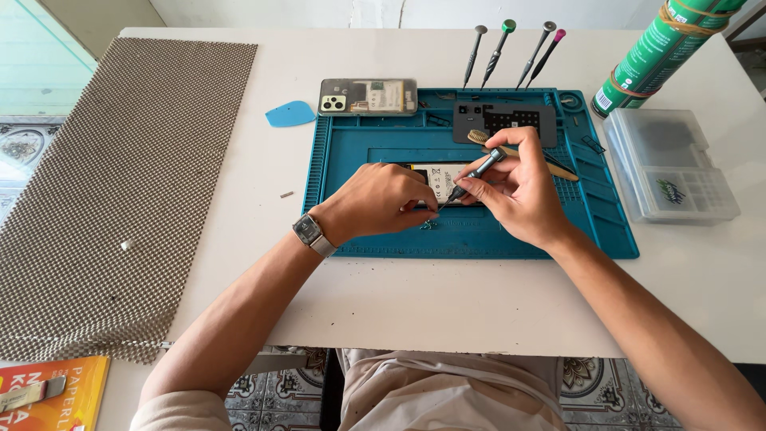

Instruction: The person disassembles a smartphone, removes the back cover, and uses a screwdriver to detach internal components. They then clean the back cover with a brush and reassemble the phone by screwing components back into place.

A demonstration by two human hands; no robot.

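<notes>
An opened phone (444,177) lies on a teal repair mat (375,148), its insides facing up. My left hand (381,201), with a wristwatch, rests on the phone's left end and holds it down. My right hand (519,187) grips a small grey screwdriver (477,171) with the tip pointing down at the phone's near edge. Tiny screws (428,224) lie on the mat just below my left fingers. A wooden-handled brush (558,165) lies partly under my right hand.
A clear phone back cover (368,96) and a dark plate (504,118) sit at the mat's far side. Several screwdrivers (511,52) stand upright behind. A blue pick (290,114), green canister (658,52), clear plastic box (670,164) and woven mesh mat (120,183) surround.
</notes>
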